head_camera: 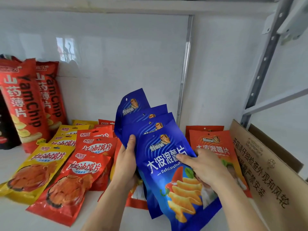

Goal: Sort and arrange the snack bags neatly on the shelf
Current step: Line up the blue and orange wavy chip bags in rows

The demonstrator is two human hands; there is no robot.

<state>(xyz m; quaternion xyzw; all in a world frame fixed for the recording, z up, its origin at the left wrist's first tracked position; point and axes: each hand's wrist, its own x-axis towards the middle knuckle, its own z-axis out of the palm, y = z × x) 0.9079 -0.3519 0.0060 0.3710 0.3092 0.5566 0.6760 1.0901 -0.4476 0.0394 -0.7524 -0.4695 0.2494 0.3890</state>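
Note:
Several blue snack bags (146, 124) are fanned out above the white shelf (15, 157). My left hand (125, 162) grips the fan at its left edge, thumb on the front. My right hand (205, 165) pinches the frontmost blue bag (176, 185) at its right side, fingers over the front. Flat on the shelf to the left lie red bags (73, 179) and yellow bags (38, 169) in overlapping rows. Orange-red bags (215, 145) lie stacked behind my right hand, partly hidden by it.
Two tall red yam chip bags (25, 104) stand at the back left beside a dark bag (6, 127). An open cardboard box (260, 167) stands at the right edge of the shelf. A metal upright (265, 64) rises behind it.

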